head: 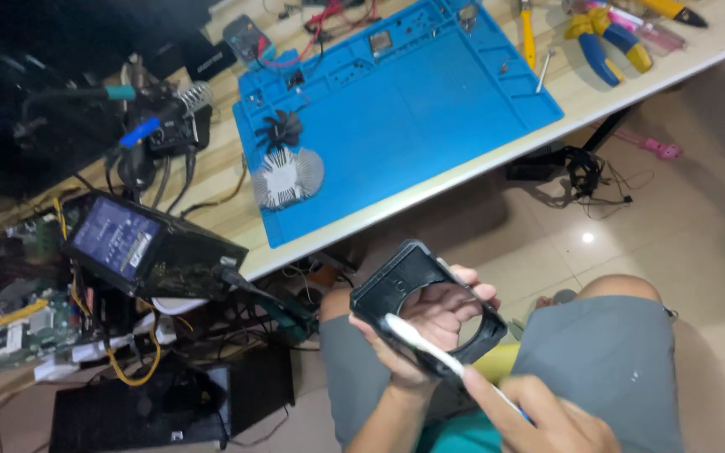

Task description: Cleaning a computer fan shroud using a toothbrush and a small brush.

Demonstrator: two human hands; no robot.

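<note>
Right hand (547, 415) pinches a white brush (430, 346), possibly a toothbrush, its tip on the black fan frame (404, 289); left hand (430, 323) grips that frame, fingers curled through its opening. Beyond the frame, blue mat (430, 101) carries 1 heatsink (289, 176).

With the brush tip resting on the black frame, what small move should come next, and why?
Probably a short stroke of the white brush along the rim of the black plastic fan frame. The right hand holds the brush with its tip on the frame's near edge, while the left hand grips the frame through its round opening, tilted up toward the camera.
</note>
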